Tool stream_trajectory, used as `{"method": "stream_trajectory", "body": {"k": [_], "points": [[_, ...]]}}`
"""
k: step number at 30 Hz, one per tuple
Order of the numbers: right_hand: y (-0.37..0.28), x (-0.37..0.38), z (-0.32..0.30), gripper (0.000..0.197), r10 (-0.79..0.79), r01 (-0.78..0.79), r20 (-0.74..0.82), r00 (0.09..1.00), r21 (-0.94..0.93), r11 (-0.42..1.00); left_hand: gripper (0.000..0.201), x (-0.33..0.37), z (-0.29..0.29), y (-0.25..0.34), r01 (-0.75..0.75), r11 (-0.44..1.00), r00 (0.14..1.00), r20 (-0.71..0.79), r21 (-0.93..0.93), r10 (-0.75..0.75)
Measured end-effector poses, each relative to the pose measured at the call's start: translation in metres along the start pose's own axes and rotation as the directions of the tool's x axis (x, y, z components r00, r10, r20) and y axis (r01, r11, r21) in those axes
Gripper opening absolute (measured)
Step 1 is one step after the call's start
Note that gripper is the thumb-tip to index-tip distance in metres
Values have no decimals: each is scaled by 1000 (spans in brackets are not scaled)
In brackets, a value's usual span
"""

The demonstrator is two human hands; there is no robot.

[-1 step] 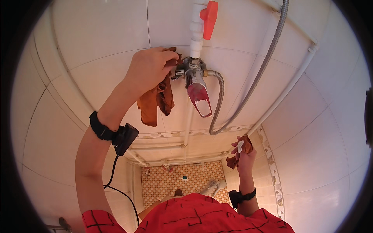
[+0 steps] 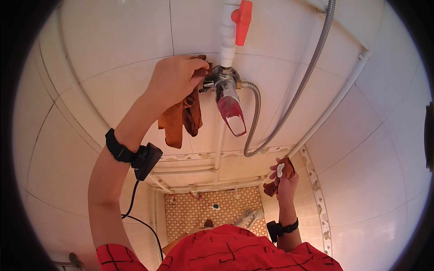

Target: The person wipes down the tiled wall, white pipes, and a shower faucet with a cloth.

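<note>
My left hand [image 2: 176, 81] is closed on a brown cloth [image 2: 174, 126], with its fingers at the left side of the chrome mixer tap [image 2: 224, 85]. Loose ends of that cloth hang below my palm, along the tiled wall. The tap has a red, partly see-through lever [image 2: 231, 115] that points down. Lower and to the right, my right hand [image 2: 287, 183] is closed round another brown cloth [image 2: 286, 167]. A small white piece [image 2: 280, 170], whose kind I cannot make out, shows among those fingers.
Above the tap, a white pipe [image 2: 227, 55] carries a red valve handle [image 2: 243, 22]. A metal shower hose [image 2: 298, 99] loops from the tap's right side up the wall. White pipes [image 2: 332, 106] run along the walls. Far below lies a patterned tile floor [image 2: 185, 214]. A black cable [image 2: 134, 198] trails from my left forearm.
The loose ends of the cloth in my left hand have shifted very slightly down and left. Both hands keep their places and their hold.
</note>
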State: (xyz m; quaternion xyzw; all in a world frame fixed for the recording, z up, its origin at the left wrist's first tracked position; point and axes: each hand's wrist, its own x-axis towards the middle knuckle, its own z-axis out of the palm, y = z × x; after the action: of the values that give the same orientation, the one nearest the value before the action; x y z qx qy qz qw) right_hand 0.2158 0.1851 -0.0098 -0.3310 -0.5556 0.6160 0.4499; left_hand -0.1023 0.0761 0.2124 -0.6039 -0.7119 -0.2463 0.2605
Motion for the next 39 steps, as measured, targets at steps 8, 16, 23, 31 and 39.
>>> {"method": "stream_trajectory", "body": {"k": [8,16,23,31,39], "points": [[7,2,-11,25,32,-30,-31,999,60,998,16,-3,-2,4,-231,972,955,179,-48,236],[11,8,-13,27,19,-21,21,1000,90,996,17,1,10,15,-104,995,985,136,6,102],[16,11,-10,26,35,-39,46,998,74,997,18,-5,-23,-10,31,990,999,33,-141,-27],[12,10,-7,27,56,-56,-2,998,-2,998,16,10,7,7,-121,992,980,162,45,112],[0,5,-7,27,-51,52,7,999,-57,997,7,35,-26,6,-312,907,820,562,282,108]]}}
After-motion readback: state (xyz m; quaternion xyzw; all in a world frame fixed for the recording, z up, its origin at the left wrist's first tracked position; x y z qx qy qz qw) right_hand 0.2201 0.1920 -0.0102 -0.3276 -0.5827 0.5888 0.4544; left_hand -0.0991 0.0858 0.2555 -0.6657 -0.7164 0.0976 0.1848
